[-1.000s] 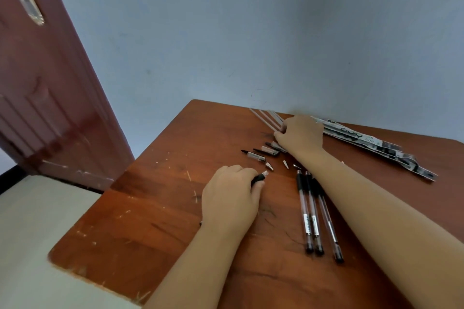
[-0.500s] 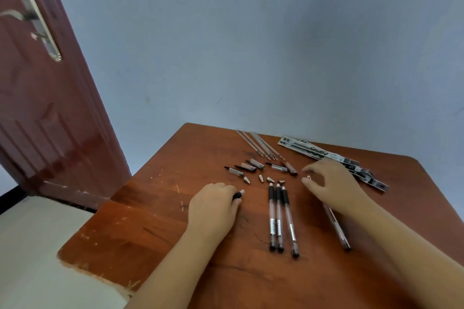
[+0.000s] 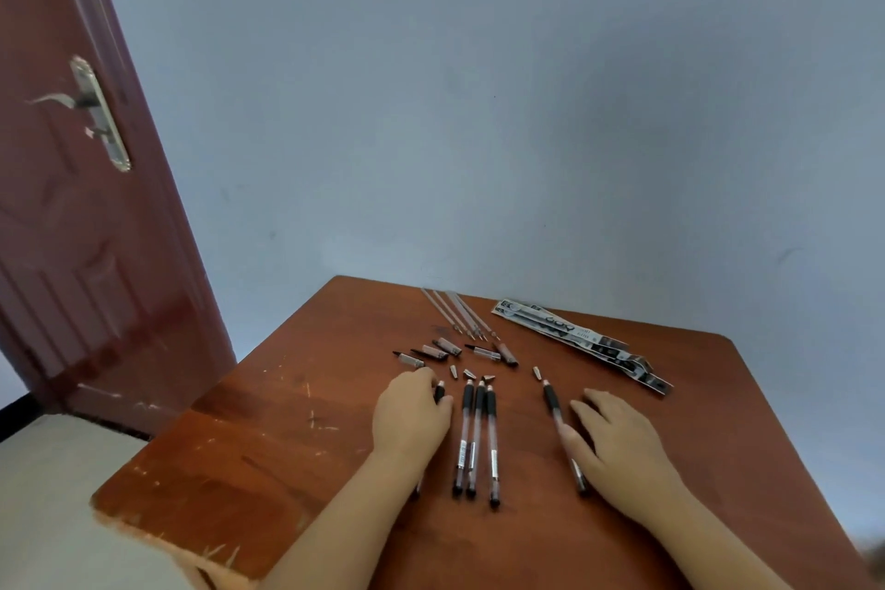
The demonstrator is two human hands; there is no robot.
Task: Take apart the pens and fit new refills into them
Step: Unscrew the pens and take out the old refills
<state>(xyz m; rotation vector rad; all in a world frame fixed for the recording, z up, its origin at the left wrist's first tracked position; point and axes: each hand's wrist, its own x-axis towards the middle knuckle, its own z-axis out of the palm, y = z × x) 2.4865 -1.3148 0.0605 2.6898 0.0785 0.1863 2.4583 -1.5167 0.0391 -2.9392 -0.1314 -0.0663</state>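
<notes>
Left hand curls round a pen, right hand lies loosely open w/ thumb on another pen on the desk; risk: a nudge scatters the tiny tips near the refills.

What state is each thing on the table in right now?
left hand: grips a pen barrel.
right hand: fingers rest on a barrel lying flat.
three barrels: side by side, tips off.
caps: off, loose.
tip cones: loose.
refills: bundled, untouched.
refill packets: lying flat.
door: ajar.
</notes>
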